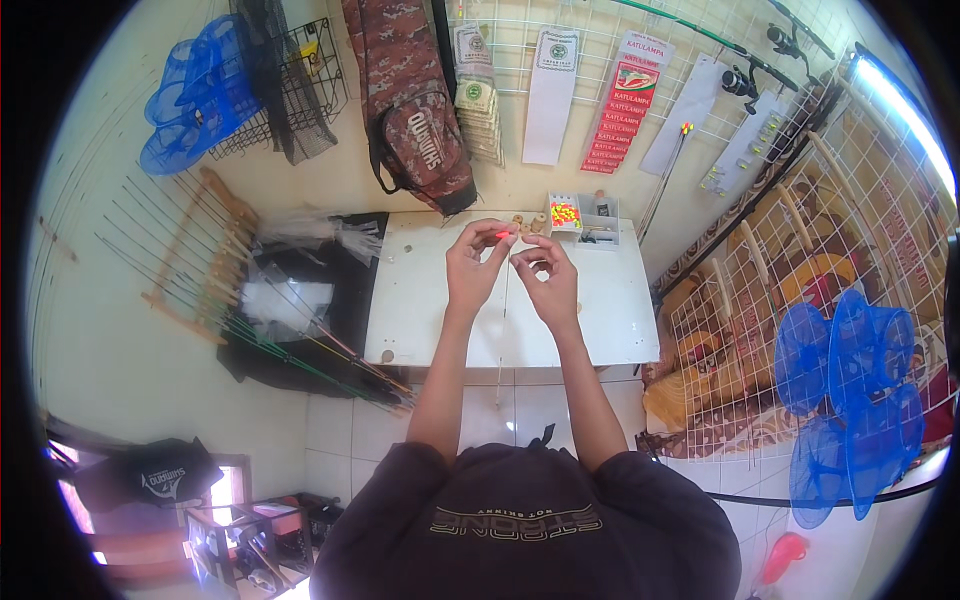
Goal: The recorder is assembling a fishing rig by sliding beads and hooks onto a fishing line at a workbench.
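Note:
Above the white table (420,330), my left hand (478,268) is closed, pinching a small bright red piece (503,235) between thumb and fingers. Close beside it, my right hand (548,277) curls with thumb and forefinger pressed together; whatever is in that pinch is too small to make out. A thin dark line or rod (505,300) runs downward below the fingers. Lower down, a slim pale stick (499,385) shows over the floor tiles; whether the two join, I cannot tell. Behind my right hand stands a white compartment box (598,240) with red and yellow pieces (565,215) in one section.
Small round tan pieces (527,225) lie by the box. Rods rest in a wooden rack (205,270) at left, near plastic bags (285,305). A camouflage rod bag (420,130) and fishing reels (740,82) hang behind. Blue nets (845,380) hang on the right wire grid.

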The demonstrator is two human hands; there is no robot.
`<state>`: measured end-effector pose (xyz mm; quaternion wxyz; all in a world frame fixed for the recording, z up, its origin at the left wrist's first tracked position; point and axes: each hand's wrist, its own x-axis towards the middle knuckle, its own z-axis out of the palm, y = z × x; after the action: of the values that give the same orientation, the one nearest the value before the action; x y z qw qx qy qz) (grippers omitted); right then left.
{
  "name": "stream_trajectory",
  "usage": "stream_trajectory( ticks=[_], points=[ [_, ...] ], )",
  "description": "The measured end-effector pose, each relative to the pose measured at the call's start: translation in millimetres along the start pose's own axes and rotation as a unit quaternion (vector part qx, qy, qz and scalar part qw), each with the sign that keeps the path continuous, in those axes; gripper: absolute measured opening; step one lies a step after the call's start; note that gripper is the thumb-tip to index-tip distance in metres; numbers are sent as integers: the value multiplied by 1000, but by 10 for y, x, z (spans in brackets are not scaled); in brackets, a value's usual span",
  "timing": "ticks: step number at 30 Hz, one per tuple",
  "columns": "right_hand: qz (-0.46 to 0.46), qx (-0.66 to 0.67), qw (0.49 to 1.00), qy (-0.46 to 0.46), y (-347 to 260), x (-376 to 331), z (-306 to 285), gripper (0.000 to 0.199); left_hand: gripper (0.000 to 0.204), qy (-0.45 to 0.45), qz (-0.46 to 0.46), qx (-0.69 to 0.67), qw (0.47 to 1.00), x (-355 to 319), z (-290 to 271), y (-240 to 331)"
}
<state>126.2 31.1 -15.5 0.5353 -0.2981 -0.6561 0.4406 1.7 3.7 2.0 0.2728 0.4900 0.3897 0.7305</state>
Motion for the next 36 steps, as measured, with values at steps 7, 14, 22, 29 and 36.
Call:
stream_trajectory(
  ticks=[7, 14, 22, 29, 36],
  points=[
    [28, -36, 998, -33, 37, -79, -92, 31, 19, 12, 11, -9, 1000, -9, 44, -3],
    [48, -40, 994, -84, 37, -122, -159, 33, 20, 18, 6, 5, 1000, -31, 65, -6],
    [-239, -200, 949, -39, -465, 159, -267, 45, 23, 11, -3, 11, 1000, -49, 113, 23],
    [-228, -214, 942, -121, -397, 373, -352, 37, 22, 0, 14, 15, 1000, -70, 174, 16],
    [-139, -136, 975, -108, -279, 356, -514, 23, 18, 44, 31, 57, 997, -94, 202, -22]
  ],
)
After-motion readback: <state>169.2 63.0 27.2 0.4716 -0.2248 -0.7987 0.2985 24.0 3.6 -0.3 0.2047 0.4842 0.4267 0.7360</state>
